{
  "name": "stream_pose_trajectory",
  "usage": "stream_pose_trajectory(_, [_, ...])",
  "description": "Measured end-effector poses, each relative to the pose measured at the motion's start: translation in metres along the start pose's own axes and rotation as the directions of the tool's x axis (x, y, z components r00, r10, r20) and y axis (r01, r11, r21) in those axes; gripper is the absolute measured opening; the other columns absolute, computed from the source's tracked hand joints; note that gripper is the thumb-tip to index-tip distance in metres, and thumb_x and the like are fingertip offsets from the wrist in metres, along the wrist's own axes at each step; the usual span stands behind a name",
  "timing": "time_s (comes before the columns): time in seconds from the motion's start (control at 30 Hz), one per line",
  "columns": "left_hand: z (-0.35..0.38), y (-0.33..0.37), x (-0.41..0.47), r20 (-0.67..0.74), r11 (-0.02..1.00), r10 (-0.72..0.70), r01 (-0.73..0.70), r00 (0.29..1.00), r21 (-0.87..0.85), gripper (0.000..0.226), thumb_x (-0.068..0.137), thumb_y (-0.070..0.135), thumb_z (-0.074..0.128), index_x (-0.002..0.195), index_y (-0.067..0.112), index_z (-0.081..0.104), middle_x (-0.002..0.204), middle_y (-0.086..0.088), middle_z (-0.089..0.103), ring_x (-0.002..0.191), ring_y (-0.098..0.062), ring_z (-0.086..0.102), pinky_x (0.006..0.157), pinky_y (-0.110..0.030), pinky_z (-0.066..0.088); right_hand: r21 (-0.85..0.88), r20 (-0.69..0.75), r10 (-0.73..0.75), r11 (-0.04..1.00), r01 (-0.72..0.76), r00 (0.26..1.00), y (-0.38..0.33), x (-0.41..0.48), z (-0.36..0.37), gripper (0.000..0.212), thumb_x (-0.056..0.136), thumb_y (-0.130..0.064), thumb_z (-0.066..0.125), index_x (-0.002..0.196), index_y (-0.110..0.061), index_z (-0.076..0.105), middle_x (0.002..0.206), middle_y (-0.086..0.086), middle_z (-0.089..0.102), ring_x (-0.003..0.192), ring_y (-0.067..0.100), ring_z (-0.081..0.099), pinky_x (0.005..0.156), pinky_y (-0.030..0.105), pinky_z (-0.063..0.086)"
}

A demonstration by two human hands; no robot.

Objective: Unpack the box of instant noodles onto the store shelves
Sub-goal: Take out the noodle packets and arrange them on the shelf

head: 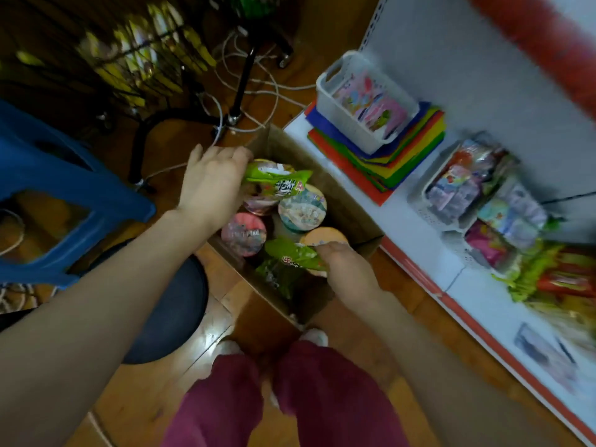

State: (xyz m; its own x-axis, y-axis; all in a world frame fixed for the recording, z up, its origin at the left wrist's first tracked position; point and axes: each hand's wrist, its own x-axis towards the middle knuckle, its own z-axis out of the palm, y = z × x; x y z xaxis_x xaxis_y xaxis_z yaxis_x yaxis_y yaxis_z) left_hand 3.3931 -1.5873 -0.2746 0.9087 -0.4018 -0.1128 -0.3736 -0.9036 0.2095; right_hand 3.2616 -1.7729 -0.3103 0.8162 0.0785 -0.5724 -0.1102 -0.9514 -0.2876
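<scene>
Blue plastic stool (64, 188) far left on wooden floor (154, 398); left hand (213, 185) curled over far green packet (280, 182) at far-left corner of box; cardboard box (348, 204) open on floor, just beside shelf base, holding round-lidded noodle cups (246, 233); right hand (350, 272) pinching near green packet (292, 256) above cups; white shelf (416, 240) at right carrying white basket (342, 91) on stacked coloured sheets (416, 150); blurred snack packs (483, 195) further right
</scene>
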Motion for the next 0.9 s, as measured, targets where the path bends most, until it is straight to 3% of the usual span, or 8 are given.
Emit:
stream_pose_trajectory(0.2, [-0.141,0.057,-0.003,-0.116,0.994,0.034,-0.046,0.993,-0.100,0.042,0.083,0.013,0.062,0.123,0.003,0.051,0.115,-0.020,0.057,0.109,-0.040,0.049,0.080,-0.047,0.044,0.043,-0.212,-0.059,0.997,0.070,0.976,-0.012,-0.083,-0.139,0.053,0.080,0.003,0.058,0.131,-0.010,0.050,0.124,0.014,0.054,0.119,0.030,0.046,0.093,0.040,0.042])
stream_pose_trajectory(0.33, [-0.236,0.094,-0.003,-0.243,0.992,0.082,-0.103,0.967,-0.074,0.042,0.084,0.014,0.062,0.123,0.003,0.050,0.116,-0.021,0.056,0.110,-0.040,0.049,0.079,-0.050,0.044,-0.022,-0.434,-0.162,0.985,0.169,0.886,-0.020,-0.134,-0.223,0.046,0.077,0.012,0.055,0.119,-0.004,0.059,0.111,0.020,0.062,0.107,0.038,0.056,0.080,0.045,0.048])
stream_pose_trajectory(0.5, [-0.341,0.136,-0.003,-0.347,0.990,0.110,-0.133,0.931,-0.043,0.043,0.085,0.016,0.061,0.125,0.006,0.049,0.119,-0.019,0.055,0.112,-0.039,0.047,0.081,-0.048,0.042,-0.137,-0.486,-0.182,0.982,0.131,0.854,-0.025,-0.194,-0.320,0.043,0.089,0.002,0.046,0.131,-0.008,0.048,0.122,0.016,0.055,0.118,0.032,0.046,0.086,0.043,0.042])
stream_pose_trajectory(0.67, [-0.428,0.169,-0.005,-0.448,0.985,0.157,-0.170,0.880,0.012,0.043,0.088,0.021,0.057,0.128,0.008,0.047,0.121,-0.015,0.056,0.114,-0.037,0.046,0.079,-0.047,0.044,-0.223,-0.554,-0.188,0.972,0.073,0.811,-0.035,-0.241,-0.397,0.030,0.090,-0.002,0.045,0.119,-0.006,0.053,0.117,0.014,0.056,0.112,0.030,0.049,0.082,0.040,0.042])
stream_pose_trajectory(0.77, [-0.472,0.184,-0.003,-0.505,0.980,0.190,-0.193,0.842,0.048,0.042,0.090,0.023,0.055,0.129,0.008,0.047,0.122,-0.015,0.056,0.114,-0.036,0.047,0.079,-0.047,0.043,-0.232,-0.623,-0.185,0.972,0.047,0.760,-0.039,-0.261,-0.435,0.029,0.088,0.003,0.045,0.113,-0.010,0.053,0.115,0.011,0.057,0.109,0.029,0.051,0.073,0.035,0.039])
stream_pose_trajectory(0.9, [-0.520,0.199,0.005,-0.582,0.969,0.220,-0.246,0.783,0.035,0.042,0.091,0.023,0.054,0.129,0.007,0.046,0.120,-0.018,0.055,0.112,-0.038,0.048,0.081,-0.047,0.042,-0.178,-0.722,-0.137,0.984,0.010,0.678,-0.048,-0.280,-0.482,0.028,0.094,-0.008,0.044,0.120,-0.013,0.052,0.118,0.012,0.059,0.108,0.031,0.055,0.079,0.038,0.047])
